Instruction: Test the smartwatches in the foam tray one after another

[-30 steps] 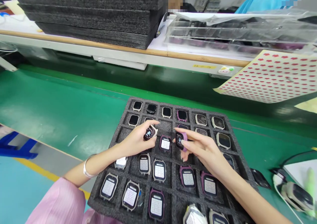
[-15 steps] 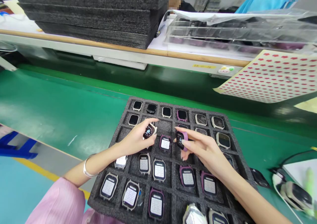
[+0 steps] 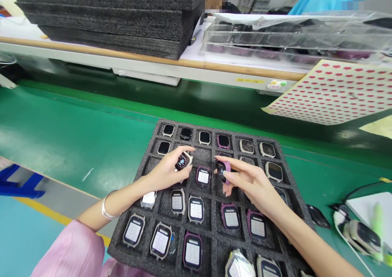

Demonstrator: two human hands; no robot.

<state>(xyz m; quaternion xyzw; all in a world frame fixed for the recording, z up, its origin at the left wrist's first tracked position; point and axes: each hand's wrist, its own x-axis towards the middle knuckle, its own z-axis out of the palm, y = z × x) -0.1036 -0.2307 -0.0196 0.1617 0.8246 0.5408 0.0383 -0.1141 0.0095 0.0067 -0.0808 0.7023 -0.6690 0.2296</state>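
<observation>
Between the thumb and fingers of my left hand (image 3: 168, 168) is a light-coloured smartwatch (image 3: 183, 161) with a lit dark face. My right hand (image 3: 249, 179) grips a purple smartwatch (image 3: 223, 171), tilted so that its lit screen faces left. Both hands hover over a dark foam tray (image 3: 204, 156) divided into square pockets. Many pockets hold strapless watch cases; a purple one (image 3: 203, 175) with a white list on its screen lies between my hands. In the far row the screens are dark, such as on a silver one (image 3: 204, 137). My hands and forearms cover some pockets.
Beyond the green bench (image 3: 61, 117) runs a raised shelf (image 3: 220, 67) with stacked black foam (image 3: 107, 19) and clear plastic trays (image 3: 275, 44). A sheet of red stickers (image 3: 337, 91) hangs from its edge. At right lie more watches (image 3: 364, 233) and a cable. A person sits behind the shelf.
Both hands keep their grip on the two watches, with hardly any movement. The whole view has shifted slightly, so everything appears a little further left.
</observation>
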